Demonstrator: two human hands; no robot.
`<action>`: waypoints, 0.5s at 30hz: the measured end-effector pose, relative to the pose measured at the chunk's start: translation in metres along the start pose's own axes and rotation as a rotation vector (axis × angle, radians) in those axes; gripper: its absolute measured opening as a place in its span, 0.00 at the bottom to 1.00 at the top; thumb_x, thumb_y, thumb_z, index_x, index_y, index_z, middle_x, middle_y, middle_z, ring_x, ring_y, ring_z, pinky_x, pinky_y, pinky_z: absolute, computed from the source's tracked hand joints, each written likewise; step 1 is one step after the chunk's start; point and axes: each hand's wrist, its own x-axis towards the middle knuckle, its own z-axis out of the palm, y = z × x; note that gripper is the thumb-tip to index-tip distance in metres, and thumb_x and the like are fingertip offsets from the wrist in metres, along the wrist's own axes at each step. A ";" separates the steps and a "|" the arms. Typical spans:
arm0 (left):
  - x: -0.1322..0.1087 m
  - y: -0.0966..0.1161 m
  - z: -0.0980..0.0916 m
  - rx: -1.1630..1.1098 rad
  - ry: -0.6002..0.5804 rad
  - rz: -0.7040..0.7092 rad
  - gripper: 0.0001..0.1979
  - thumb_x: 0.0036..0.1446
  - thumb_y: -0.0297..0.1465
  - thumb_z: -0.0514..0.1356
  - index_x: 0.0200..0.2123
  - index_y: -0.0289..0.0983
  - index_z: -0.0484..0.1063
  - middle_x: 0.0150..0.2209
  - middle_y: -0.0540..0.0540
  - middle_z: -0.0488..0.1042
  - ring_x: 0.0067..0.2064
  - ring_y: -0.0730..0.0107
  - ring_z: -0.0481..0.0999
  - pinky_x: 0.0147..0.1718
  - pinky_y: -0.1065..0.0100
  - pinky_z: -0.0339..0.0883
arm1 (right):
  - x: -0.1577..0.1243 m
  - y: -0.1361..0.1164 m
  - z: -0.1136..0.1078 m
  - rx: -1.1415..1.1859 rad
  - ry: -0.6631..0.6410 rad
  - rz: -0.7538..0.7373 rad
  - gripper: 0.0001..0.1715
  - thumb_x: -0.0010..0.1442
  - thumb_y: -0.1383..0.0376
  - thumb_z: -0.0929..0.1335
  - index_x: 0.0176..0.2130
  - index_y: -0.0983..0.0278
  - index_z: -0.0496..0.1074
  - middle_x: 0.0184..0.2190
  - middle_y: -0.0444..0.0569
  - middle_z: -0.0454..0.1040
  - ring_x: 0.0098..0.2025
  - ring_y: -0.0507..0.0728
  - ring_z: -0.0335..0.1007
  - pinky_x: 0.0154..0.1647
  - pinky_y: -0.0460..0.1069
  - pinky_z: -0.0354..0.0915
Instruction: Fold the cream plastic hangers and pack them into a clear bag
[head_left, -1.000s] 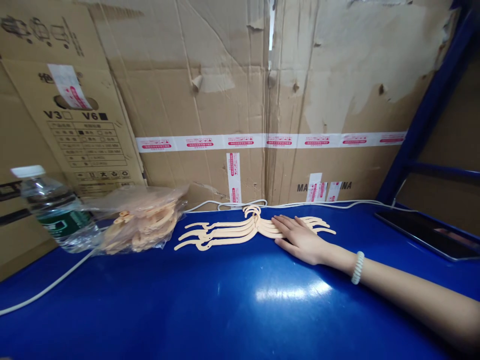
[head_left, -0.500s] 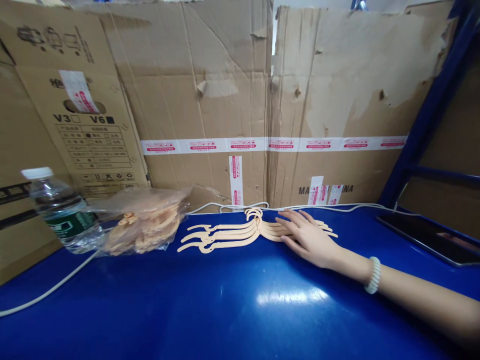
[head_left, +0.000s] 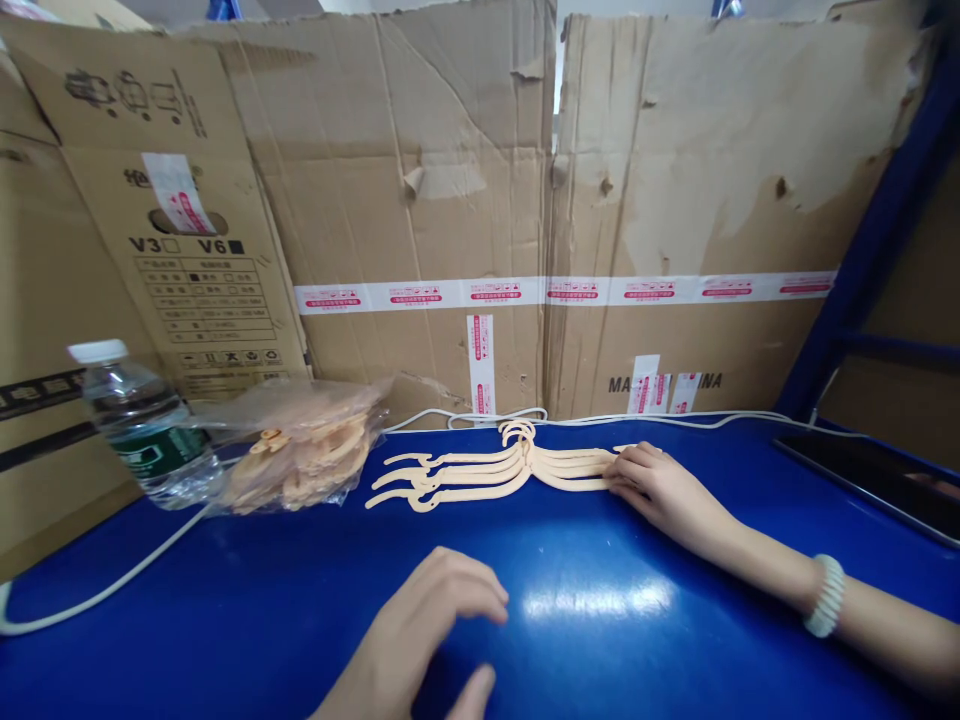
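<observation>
Several cream plastic hangers (head_left: 480,468) lie fanned in a flat row on the blue table (head_left: 645,620), hooks bunched at the middle. My right hand (head_left: 660,488) rests on their right arms, fingers curled down over the ends. My left hand (head_left: 427,630) hovers low over the table near the front, fingers loosely bent and apart, holding nothing, a short way in front of the hangers.
A clear bag of more cream hangers (head_left: 300,450) lies at the left beside a water bottle (head_left: 142,425). Cardboard boxes (head_left: 465,200) wall the back. A white cable (head_left: 97,590) runs along the table; a dark tablet (head_left: 885,470) lies at the right.
My left hand has come into view at the bottom. My right hand has slid right along the hangers and its fingers have curled over their ends.
</observation>
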 end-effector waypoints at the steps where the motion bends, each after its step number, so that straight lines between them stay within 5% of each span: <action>1: 0.005 -0.004 0.003 -0.096 -0.031 -0.086 0.15 0.54 0.23 0.59 0.43 0.45 0.69 0.41 0.49 0.73 0.40 0.65 0.74 0.39 0.66 0.73 | 0.001 -0.001 -0.001 0.024 0.011 -0.002 0.11 0.66 0.65 0.62 0.36 0.62 0.72 0.36 0.55 0.74 0.40 0.63 0.69 0.43 0.58 0.66; 6: 0.016 -0.029 0.010 -0.522 -0.009 -0.516 0.09 0.54 0.27 0.60 0.40 0.40 0.71 0.40 0.46 0.73 0.44 0.64 0.73 0.40 0.67 0.71 | -0.004 -0.010 -0.010 0.182 0.060 -0.007 0.09 0.66 0.64 0.61 0.35 0.61 0.68 0.36 0.53 0.73 0.40 0.62 0.69 0.42 0.57 0.66; 12: 0.019 -0.039 0.006 -0.861 0.395 -0.761 0.20 0.51 0.29 0.66 0.49 0.37 0.70 0.52 0.39 0.72 0.51 0.58 0.74 0.47 0.62 0.71 | -0.011 -0.013 -0.013 0.307 0.087 0.100 0.09 0.66 0.58 0.62 0.36 0.59 0.67 0.33 0.48 0.74 0.33 0.59 0.71 0.33 0.51 0.67; 15: 0.024 -0.038 0.004 -0.979 0.564 -0.871 0.18 0.52 0.23 0.64 0.47 0.33 0.69 0.55 0.36 0.70 0.53 0.57 0.73 0.49 0.62 0.72 | -0.012 -0.014 -0.013 0.319 0.145 0.120 0.10 0.65 0.57 0.63 0.36 0.60 0.68 0.32 0.47 0.73 0.31 0.58 0.71 0.30 0.50 0.67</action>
